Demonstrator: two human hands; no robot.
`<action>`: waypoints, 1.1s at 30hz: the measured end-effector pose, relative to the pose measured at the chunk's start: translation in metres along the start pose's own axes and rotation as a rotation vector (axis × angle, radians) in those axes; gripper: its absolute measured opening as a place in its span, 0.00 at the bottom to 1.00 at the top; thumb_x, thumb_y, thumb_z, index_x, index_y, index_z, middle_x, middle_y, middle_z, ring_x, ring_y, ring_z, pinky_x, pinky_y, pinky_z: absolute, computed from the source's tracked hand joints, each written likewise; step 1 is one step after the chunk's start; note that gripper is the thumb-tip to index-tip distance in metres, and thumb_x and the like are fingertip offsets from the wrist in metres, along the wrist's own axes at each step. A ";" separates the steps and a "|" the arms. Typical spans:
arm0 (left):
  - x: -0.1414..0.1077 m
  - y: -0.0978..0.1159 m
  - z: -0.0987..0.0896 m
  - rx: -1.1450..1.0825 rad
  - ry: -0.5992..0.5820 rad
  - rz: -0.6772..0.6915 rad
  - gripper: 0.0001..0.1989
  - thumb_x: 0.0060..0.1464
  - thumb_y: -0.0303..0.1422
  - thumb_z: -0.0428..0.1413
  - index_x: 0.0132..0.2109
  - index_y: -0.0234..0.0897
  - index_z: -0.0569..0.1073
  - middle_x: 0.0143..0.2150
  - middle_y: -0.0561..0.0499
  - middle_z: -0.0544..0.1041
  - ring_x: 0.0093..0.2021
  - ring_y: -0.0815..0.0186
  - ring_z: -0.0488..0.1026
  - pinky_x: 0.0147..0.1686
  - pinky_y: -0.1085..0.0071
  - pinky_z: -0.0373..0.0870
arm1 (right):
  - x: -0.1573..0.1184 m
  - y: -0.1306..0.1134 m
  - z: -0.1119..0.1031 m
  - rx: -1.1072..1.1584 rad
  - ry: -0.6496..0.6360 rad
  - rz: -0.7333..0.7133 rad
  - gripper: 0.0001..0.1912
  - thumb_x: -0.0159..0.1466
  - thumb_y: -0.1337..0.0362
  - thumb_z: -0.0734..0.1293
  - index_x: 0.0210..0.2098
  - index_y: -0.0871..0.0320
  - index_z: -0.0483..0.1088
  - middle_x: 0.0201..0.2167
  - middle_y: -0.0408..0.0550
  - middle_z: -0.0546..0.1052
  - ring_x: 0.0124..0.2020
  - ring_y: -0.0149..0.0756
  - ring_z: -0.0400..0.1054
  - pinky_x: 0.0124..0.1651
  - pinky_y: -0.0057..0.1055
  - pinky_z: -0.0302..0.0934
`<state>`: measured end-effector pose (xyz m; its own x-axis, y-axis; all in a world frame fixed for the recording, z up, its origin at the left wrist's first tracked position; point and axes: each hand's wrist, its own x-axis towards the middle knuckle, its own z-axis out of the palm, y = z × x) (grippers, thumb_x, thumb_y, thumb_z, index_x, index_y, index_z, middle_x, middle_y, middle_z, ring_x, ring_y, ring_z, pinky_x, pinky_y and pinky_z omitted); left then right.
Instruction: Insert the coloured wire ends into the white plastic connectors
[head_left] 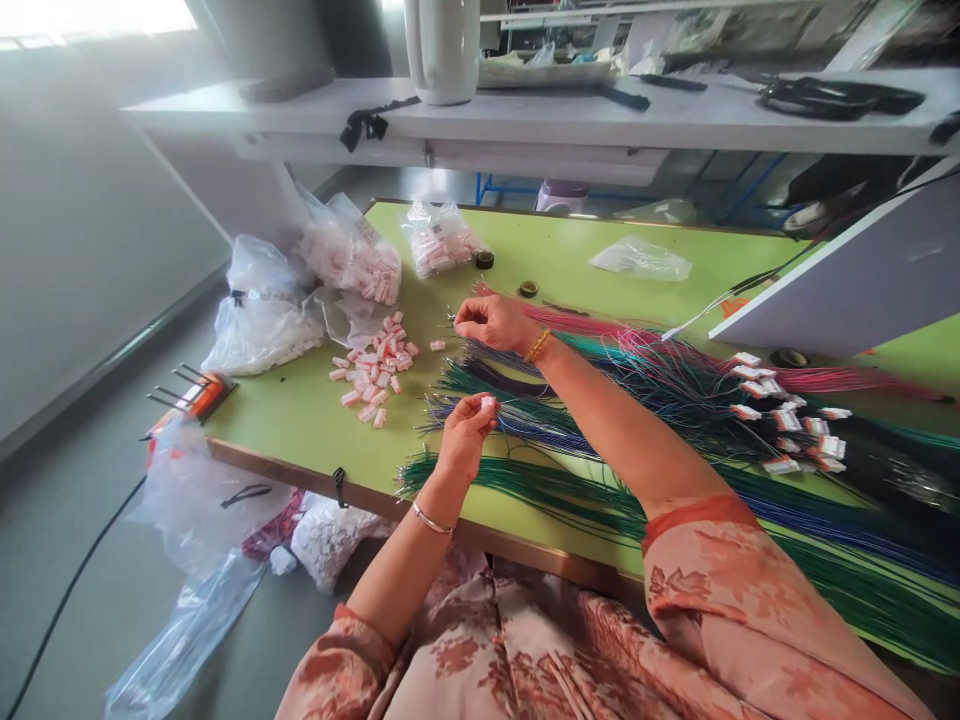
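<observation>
My left hand [466, 432] pinches a small white connector [488, 403], with a thin wire running from it to the right. Further back, my right hand [491, 322] has its fingertips together at the metal-tipped ends of the wires; what they grip is too small to make out. Bundles of green wires [540, 490], blue wires [551, 432] and pink wires [574, 320] lie across the green table. To the left of my hands is a pile of pink-and-white connectors [379, 370]. Wired connectors [787, 420] lie on the bundles at the right.
Plastic bags of connectors [352, 250] and a tied white bag [259, 320] stand at the back left. An orange tool with metal prongs [196, 398] sits at the left corner. A white shelf [525, 125] with a mug [444, 50] spans the back. Tape rolls [529, 289] lie behind my right hand.
</observation>
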<state>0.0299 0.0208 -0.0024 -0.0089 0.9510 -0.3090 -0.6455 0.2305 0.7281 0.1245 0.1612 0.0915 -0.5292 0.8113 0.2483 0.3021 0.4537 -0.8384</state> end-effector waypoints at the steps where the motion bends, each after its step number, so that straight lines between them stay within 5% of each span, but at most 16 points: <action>1: 0.000 0.000 0.000 -0.009 -0.001 0.004 0.16 0.39 0.31 0.69 0.36 0.33 0.75 0.33 0.51 0.76 0.30 0.74 0.68 0.33 0.74 0.63 | -0.007 -0.004 0.001 0.004 0.002 -0.006 0.06 0.56 0.64 0.66 0.28 0.61 0.70 0.23 0.41 0.70 0.26 0.25 0.60 0.29 0.23 0.56; 14: 0.002 0.001 0.003 -0.133 -0.094 -0.060 0.13 0.41 0.26 0.66 0.37 0.35 0.75 0.32 0.54 0.73 0.29 0.75 0.67 0.33 0.76 0.64 | -0.114 0.018 0.018 0.071 0.159 0.186 0.08 0.53 0.61 0.66 0.26 0.61 0.69 0.20 0.39 0.67 0.21 0.24 0.54 0.25 0.24 0.49; 19: 0.001 0.002 0.005 -0.123 -0.086 -0.108 0.11 0.43 0.25 0.65 0.37 0.35 0.74 0.33 0.53 0.73 0.30 0.75 0.68 0.33 0.77 0.65 | -0.128 0.027 0.024 0.032 0.219 0.175 0.06 0.52 0.62 0.66 0.26 0.60 0.69 0.18 0.37 0.63 0.20 0.23 0.49 0.23 0.24 0.45; 33: 0.001 0.000 0.007 -0.064 -0.084 -0.086 0.12 0.43 0.26 0.66 0.37 0.37 0.74 0.33 0.54 0.73 0.30 0.75 0.69 0.34 0.76 0.66 | -0.139 0.032 0.035 -0.160 0.320 0.143 0.06 0.55 0.61 0.66 0.27 0.58 0.69 0.23 0.42 0.72 0.23 0.26 0.58 0.28 0.25 0.53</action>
<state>0.0353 0.0232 0.0011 0.1104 0.9429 -0.3143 -0.6883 0.3007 0.6602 0.1801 0.0500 0.0130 -0.2066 0.9331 0.2943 0.4880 0.3589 -0.7956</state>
